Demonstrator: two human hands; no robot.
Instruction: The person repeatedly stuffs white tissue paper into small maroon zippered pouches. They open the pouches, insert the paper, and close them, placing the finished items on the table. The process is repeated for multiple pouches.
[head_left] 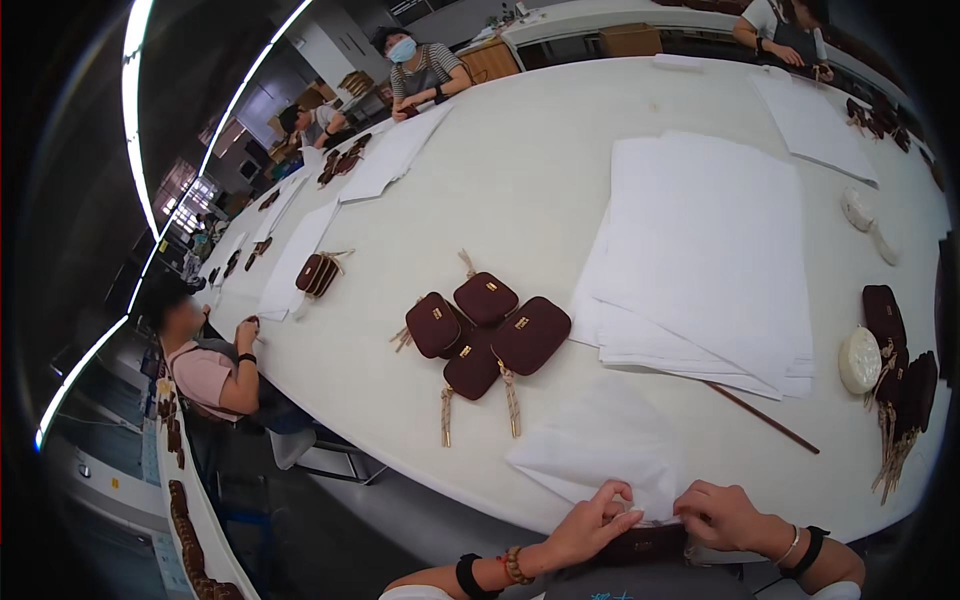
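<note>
At the table's near edge, my left hand (pixel 590 525) pinches a thin white paper sheet (pixel 595 440) between thumb and fingers. The fingers of my right hand (pixel 728 515) are curled at the sheet's right corner, close to the opening of a dark maroon pouch (pixel 645 545). The pouch lies just below both hands, mostly cut off by my apron and the table edge. Part of the sheet reaches down to the pouch's upper edge; how far it goes in is hidden. Most of the sheet spreads crumpled over the table to the left.
Several maroon zip pouches (pixel 530 335) with cord pulls lie grouped mid-table. A large stack of white sheets (pixel 700 260) is beyond my hands, with a brown stick (pixel 765 418) beside it. At right are a white roll (pixel 860 360) and more pouches (pixel 905 400). Co-workers sit around the table.
</note>
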